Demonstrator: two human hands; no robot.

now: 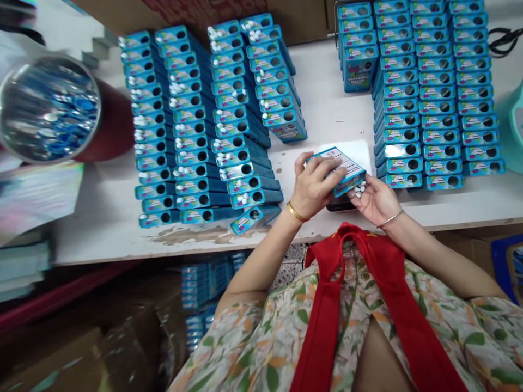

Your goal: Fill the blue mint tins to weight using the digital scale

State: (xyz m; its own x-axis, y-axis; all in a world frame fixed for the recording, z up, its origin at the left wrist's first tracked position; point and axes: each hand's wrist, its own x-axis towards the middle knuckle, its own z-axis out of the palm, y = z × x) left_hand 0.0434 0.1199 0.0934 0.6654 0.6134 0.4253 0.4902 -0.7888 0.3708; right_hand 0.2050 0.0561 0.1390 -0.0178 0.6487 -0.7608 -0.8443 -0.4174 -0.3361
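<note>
In my left hand [316,182], a blue candy box [347,163] is gripped from above, fingers spread over its printed face. The box is tilted, its near end low over my right hand [378,200]. That hand is cupped palm up, holding a few small white candies [360,189] beside the box's end. Behind the box lies a white flat tray or scale [360,151], partly hidden by it. To the left, rows of blue boxes [232,142] stand with round holes in their ends, and small white candies lie on many of them.
More rows of blue boxes [439,121] fill the right side of the white table [322,76]. A metal pot [96,109] with blue wrapped pieces stands at the left. A cardboard carton [261,8] is at the back; a teal container [517,125] is at the right edge.
</note>
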